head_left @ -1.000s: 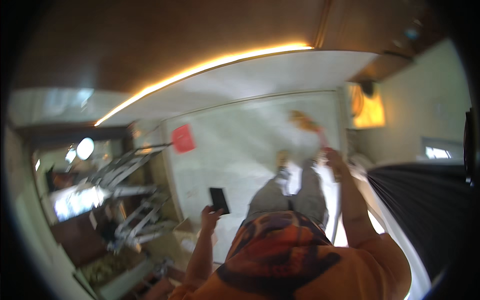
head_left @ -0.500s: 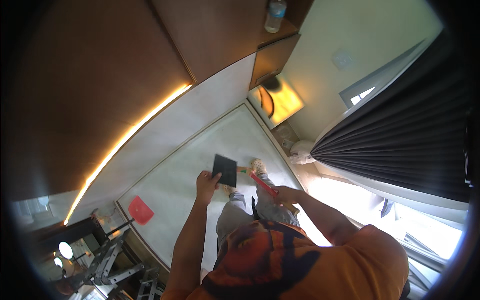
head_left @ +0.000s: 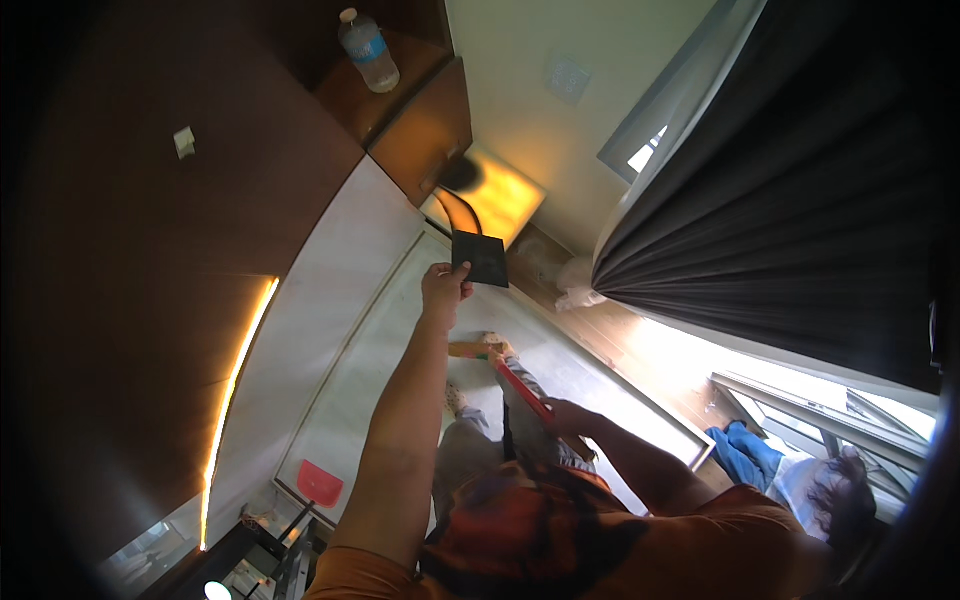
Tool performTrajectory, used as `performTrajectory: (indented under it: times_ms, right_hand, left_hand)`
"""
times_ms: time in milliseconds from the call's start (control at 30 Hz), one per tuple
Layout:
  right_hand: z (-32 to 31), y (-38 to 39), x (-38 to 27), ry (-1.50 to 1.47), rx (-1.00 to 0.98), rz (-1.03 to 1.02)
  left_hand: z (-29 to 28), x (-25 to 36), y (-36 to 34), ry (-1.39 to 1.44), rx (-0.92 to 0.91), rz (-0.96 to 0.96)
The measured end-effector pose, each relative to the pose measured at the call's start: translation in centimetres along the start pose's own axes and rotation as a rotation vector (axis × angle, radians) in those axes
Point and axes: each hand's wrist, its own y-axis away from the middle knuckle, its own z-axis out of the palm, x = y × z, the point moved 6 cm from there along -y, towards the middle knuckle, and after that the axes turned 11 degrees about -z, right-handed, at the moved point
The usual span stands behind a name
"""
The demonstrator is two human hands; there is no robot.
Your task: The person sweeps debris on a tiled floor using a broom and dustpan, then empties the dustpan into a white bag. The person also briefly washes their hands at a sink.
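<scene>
Pinching the dark square [head_left: 482, 259] at its edge, thumb on top, the left hand [head_left: 443, 291] holds it well out ahead; the right hand [head_left: 574, 417] has its grip wrapped round a red handle [head_left: 522, 386], whose pale head [head_left: 468, 349] shows beside a shoe [head_left: 492, 339].

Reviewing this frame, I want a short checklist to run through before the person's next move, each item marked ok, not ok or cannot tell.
1. Left hand has a grip on the black square: ok, thumb over its near edge.
2. Right hand has a grip on the red-handled tool: ok, closed on the handle.
3. Black square and tool apart: ok, no contact seen.
4. Bottle away from both hands: ok, it stands on the shelf.
5. Far side of the black square checked: cannot tell, hidden.
6. Enough room beside the other person: cannot tell, one view does not settle the distance.
</scene>
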Motion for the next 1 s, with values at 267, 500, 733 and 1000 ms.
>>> performTrajectory:
  times_ms: [267, 500, 733, 1000]
  right_hand:
    - [-1.3, -1.0, -0.7, -0.065, 0.011, 0.03]
    - [-1.2, -2.3, -0.1, 0.057, -0.046, 0.061]
    - [-2.6, 2.5, -0.8, 0.098, 0.065, 0.089]
    - [-7.2, -1.5, -9.3, 0.209, 0.081, -0.131]
  left_hand:
    - [1.4, 10.5, -0.9, 0.291, -0.018, 0.177]
    - [1.1, 26.6, -3.9, 0.391, 0.015, 0.425]
    - [0.5, 32.5, -7.7, 0.46, 0.196, 0.561]
    - [-10.2, -1.9, -3.3, -0.139, 0.055, 0.246]
